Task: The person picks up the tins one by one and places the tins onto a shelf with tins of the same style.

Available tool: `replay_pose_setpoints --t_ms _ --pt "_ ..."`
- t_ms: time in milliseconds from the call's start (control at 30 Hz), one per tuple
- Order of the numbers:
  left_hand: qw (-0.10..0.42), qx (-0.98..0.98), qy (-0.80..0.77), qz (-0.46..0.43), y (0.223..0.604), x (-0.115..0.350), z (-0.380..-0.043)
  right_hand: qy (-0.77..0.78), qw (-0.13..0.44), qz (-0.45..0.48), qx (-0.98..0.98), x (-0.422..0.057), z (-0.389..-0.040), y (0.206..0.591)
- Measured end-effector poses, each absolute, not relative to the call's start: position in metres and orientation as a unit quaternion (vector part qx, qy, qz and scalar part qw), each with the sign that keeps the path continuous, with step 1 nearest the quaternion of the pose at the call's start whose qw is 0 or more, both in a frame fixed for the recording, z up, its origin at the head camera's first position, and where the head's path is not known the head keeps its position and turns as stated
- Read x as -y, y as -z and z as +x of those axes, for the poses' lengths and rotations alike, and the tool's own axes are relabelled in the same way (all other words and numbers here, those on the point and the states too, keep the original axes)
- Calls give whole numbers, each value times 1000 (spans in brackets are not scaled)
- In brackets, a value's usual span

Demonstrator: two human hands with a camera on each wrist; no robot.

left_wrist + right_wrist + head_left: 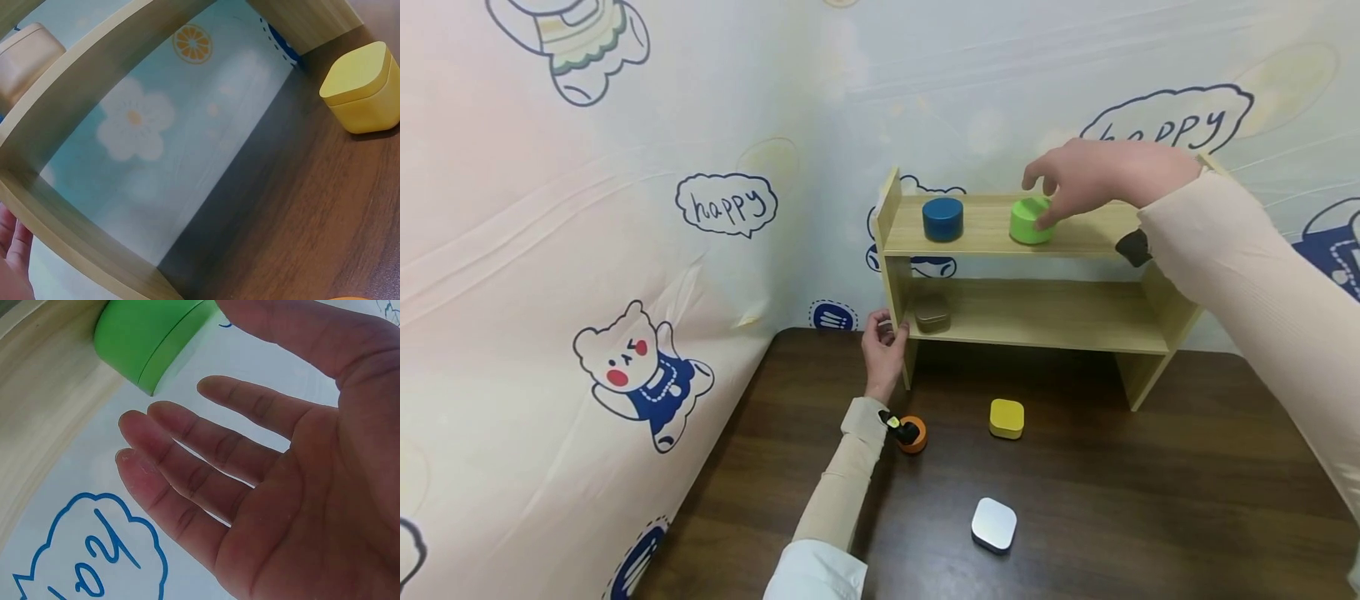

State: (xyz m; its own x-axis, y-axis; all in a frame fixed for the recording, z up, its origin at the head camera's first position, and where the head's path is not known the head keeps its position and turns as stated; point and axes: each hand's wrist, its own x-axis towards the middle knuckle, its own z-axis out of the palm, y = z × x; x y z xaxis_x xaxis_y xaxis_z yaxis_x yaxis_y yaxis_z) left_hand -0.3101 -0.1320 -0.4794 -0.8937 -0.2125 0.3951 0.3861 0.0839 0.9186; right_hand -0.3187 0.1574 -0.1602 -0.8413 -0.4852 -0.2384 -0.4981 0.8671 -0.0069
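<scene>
While three containers [943, 220] stand shelved and three others [1007, 419] apparently remain below, the right hand [1086, 173], fingers loosely spread, holds nothing; the left hand [883, 354] grips the shelf [1045, 315].

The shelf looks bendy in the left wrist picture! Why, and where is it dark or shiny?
Left wrist: the shelf curves, probably from the lens, and the table is shadowed below it; head: pale sheen on the table near the white-topped box; right wrist: the right hand looks dim against the brighter wall.
</scene>
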Motion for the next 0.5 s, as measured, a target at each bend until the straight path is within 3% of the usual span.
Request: replay_pose_setpoints --t_ms 500 --pt "215 710 668 -51 486 132 -308 2 37 -282 -959 -169 -289 161"
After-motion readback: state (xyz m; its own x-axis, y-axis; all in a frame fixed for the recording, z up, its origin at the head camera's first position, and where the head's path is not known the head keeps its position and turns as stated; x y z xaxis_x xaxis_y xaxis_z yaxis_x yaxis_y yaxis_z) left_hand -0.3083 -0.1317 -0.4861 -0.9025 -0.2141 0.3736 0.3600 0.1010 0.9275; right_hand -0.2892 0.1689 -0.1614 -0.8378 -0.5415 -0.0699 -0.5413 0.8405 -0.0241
